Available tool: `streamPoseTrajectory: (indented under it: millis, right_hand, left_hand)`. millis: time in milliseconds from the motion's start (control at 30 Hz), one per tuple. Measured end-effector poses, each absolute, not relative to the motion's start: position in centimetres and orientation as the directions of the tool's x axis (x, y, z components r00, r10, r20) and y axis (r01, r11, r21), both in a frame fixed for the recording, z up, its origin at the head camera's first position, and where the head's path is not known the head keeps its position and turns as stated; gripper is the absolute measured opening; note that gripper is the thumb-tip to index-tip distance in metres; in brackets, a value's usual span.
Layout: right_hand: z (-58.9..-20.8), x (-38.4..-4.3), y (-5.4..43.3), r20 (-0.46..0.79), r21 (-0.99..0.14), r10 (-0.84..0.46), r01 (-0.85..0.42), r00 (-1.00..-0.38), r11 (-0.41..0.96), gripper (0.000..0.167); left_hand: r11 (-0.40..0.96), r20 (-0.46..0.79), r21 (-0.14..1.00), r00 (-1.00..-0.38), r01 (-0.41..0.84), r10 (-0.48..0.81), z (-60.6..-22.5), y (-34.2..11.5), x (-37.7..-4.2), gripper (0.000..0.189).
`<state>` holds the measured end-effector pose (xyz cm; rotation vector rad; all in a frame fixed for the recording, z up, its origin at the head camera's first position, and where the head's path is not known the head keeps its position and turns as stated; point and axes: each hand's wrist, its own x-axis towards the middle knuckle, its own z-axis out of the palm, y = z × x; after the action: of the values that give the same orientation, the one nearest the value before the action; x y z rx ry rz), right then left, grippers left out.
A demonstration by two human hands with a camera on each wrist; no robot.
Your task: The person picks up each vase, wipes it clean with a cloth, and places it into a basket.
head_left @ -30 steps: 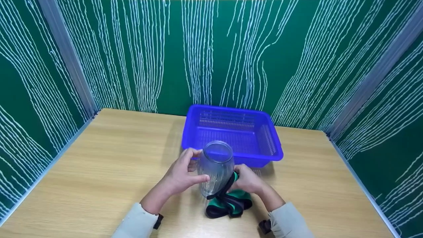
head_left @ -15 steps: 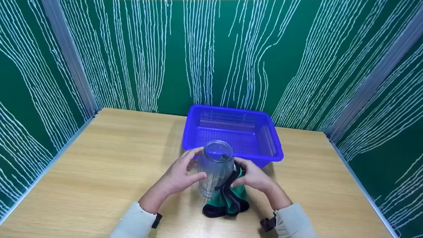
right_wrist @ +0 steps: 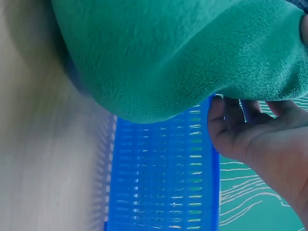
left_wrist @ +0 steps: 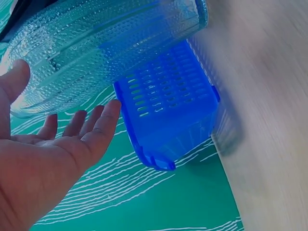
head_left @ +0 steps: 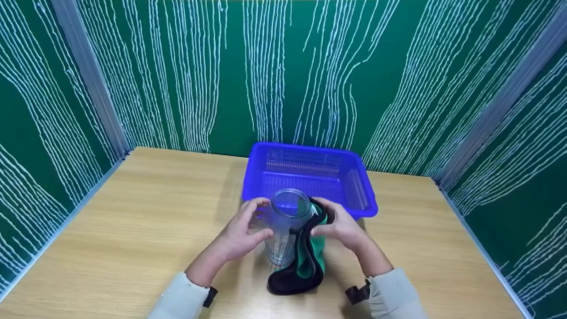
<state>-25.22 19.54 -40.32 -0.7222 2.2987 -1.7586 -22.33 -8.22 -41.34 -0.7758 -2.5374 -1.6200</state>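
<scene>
A clear ribbed glass vase (head_left: 283, 239), mouth up, stands between the two hands in front of the basket. My left hand (head_left: 243, 230) is at its left side, fingers and thumb spread around it. In the left wrist view, the fingers (left_wrist: 98, 130) are nearly straight beside the textured vase (left_wrist: 96, 53). My right hand (head_left: 343, 223) holds a green cloth with black edging (head_left: 318, 252) between thumb and fingers, up against the vase's right side. The cloth's lower end lies bunched on the table. In the right wrist view, the fleecy green cloth (right_wrist: 159, 57) hides the vase.
A blue plastic basket (head_left: 372, 190) with slotted walls sits right behind the vase, near the back edge of the wooden table (head_left: 146, 212). Green panels (head_left: 230, 97) with wavy white lines surround the table at the back and sides.
My right hand has moved up and lifted the cloth higher along the vase's right side; more of the cloth now covers it. My left hand has barely moved, its thumb slightly farther left.
</scene>
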Motion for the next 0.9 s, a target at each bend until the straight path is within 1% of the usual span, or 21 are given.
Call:
streamPoseTrajectory:
  millis: [167, 400, 600, 800, 900]
  right_hand:
    - [-39.5, -25.4, 19.3, 0.189, -0.946, -0.470, -0.288, -0.863, 0.149, 0.077]
    - [-38.6, -25.7, 19.1, 0.202, -0.920, -0.474, -0.331, -0.857, 0.207, 0.071]
    - [-37.9, -25.9, 19.0, 0.205, -0.899, -0.484, -0.359, -0.851, 0.250, 0.069]
    - [-37.7, -25.9, 19.2, 0.213, -0.853, -0.504, -0.411, -0.837, 0.323, 0.063]
    - [-37.6, -25.8, 19.3, 0.213, -0.816, -0.520, -0.443, -0.827, 0.370, 0.062]
  left_hand:
    - [0.326, 0.285, 0.849, -0.880, 0.416, 0.380, -41.2, -8.1, -22.5, 0.058]
    - [0.348, 0.269, 0.843, -0.882, 0.410, 0.387, -41.2, -8.1, -22.7, 0.057]
    - [0.355, 0.271, 0.836, -0.878, 0.418, 0.396, -41.3, -8.0, -22.9, 0.057]
    - [0.347, 0.270, 0.841, -0.878, 0.414, 0.395, -41.5, -8.0, -22.9, 0.056]
    - [0.349, 0.264, 0.844, -0.882, 0.407, 0.391, -41.5, -8.0, -22.9, 0.056]
